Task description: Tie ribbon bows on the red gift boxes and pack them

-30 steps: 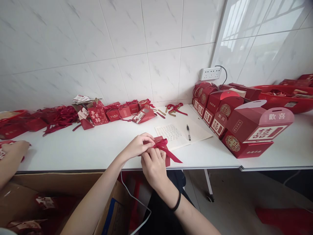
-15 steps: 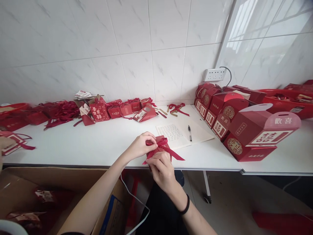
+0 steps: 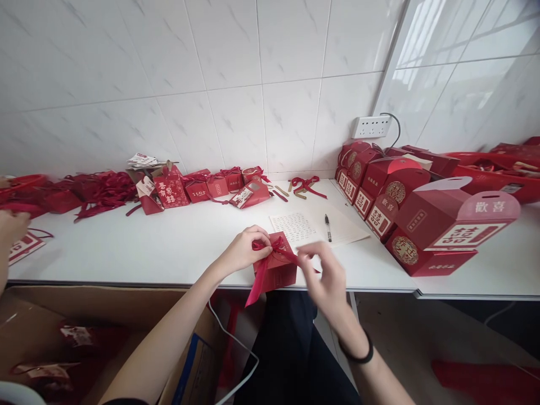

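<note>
A small red gift box (image 3: 276,277) stands at the front edge of the white table, with a dark red ribbon (image 3: 261,279) knotted on its top. My left hand (image 3: 247,248) pinches a loop of that ribbon at the box's upper left side. One ribbon tail hangs down over the box front past the table edge. To the right of the box, my right hand (image 3: 324,275) is closed on the other ribbon end between thumb and fingers, slightly blurred. The ribbon runs from the knot to those fingertips.
A written sheet of paper (image 3: 293,229) and a pen (image 3: 328,228) lie behind the box. Stacked red boxes (image 3: 407,214) stand at right, more boxes and ribbons (image 3: 107,191) along the wall. Below left is a cardboard box (image 3: 139,304). Another person's hand (image 3: 12,230) shows at far left.
My right hand has moved from the box front to the right, drawing a ribbon end with it. The left hand stays at the bow. The other person's hand at far left has shifted.
</note>
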The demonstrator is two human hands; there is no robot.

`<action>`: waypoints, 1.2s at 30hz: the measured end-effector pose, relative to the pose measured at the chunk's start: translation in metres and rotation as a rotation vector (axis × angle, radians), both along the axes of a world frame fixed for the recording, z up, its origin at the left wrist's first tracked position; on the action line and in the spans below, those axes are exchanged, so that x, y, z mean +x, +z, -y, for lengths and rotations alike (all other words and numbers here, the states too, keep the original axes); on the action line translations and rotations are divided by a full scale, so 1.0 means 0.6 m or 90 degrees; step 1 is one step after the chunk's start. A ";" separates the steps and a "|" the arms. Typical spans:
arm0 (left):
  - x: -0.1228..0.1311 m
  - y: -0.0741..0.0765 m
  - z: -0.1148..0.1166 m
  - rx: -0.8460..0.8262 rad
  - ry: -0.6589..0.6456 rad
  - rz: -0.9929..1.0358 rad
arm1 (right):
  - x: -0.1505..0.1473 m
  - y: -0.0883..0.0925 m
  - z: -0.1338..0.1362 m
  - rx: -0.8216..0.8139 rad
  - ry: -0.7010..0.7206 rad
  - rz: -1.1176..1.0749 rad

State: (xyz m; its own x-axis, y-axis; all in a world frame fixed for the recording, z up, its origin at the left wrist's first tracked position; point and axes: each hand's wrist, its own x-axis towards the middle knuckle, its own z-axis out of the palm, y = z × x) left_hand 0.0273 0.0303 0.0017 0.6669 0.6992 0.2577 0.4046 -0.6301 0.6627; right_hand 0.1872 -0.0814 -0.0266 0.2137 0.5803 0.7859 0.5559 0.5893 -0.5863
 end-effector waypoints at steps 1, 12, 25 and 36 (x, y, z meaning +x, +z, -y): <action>0.000 0.000 0.001 0.001 0.000 -0.004 | 0.015 0.009 -0.013 -0.076 -0.048 -0.027; 0.002 -0.005 0.008 0.018 0.005 0.002 | 0.033 0.058 -0.105 -0.512 0.172 0.071; 0.003 -0.014 0.008 0.053 -0.027 0.034 | 0.049 0.053 -0.104 -0.482 0.346 0.070; 0.002 -0.013 0.011 0.025 -0.022 0.040 | 0.050 0.048 -0.104 -0.385 0.288 0.208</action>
